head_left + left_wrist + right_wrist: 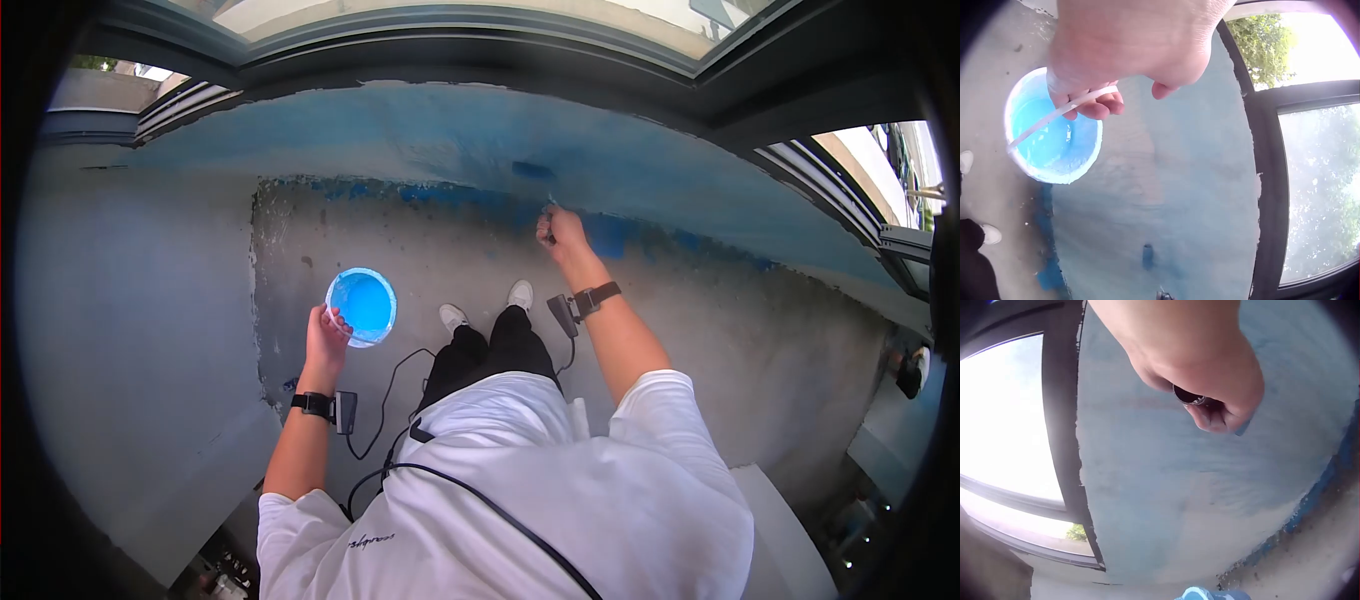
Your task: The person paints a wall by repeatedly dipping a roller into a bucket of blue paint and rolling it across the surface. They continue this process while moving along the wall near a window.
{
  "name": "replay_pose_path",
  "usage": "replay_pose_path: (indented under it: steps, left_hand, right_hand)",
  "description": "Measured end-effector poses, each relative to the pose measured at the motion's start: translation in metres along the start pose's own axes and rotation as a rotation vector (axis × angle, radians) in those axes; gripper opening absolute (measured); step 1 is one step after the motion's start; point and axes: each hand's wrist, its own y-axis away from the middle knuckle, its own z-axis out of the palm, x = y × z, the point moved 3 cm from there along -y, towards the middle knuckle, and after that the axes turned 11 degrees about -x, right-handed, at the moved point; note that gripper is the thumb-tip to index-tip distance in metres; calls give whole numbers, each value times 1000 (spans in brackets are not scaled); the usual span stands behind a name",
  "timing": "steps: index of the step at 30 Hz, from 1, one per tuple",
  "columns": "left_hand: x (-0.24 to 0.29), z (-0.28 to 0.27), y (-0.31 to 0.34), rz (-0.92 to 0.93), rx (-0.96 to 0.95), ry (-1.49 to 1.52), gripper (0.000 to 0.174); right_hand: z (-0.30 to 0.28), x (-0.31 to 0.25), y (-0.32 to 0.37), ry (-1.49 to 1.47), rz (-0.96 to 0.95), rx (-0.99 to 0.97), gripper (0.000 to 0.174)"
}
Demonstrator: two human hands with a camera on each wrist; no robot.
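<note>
My left hand (330,335) holds a white bucket (391,318) by its pale handle (1041,127), fingers curled under the strap. Bright blue paint (366,303) lies inside the bucket. Toward the wall (420,140) reaches my right hand (565,232), gripping a small paint roller by its handle; the dark round end of the handle (1189,395) shows beside the thumb. Just beyond that hand, the dark blue roller head (533,170) is against the wall, which carries streaky pale blue paint.
Dark window frames (400,55) run above the wall. Along its foot lies a strip of darker blue (440,193). My white shoes (520,294) stand on grey concrete floor (430,255). A black cable (385,400) hangs from the left wrist camera. Another person's shoe (920,368) shows far right.
</note>
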Motion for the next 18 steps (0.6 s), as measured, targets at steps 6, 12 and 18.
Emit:
replay_pose_path:
  steps: [6, 12, 18]
  left_hand:
    - [-31, -45, -18, -72, 121, 77, 26]
    - [-96, -74, -72, -98, 14, 6, 26]
    - [-144, -82, -106, -85, -58, -35, 22]
  right_hand:
    - [-1, -28, 73, -362, 39, -87, 13]
    - [6, -38, 117, -336, -36, -142, 21]
    - [-9, -5, -8, -424, 86, -28, 16]
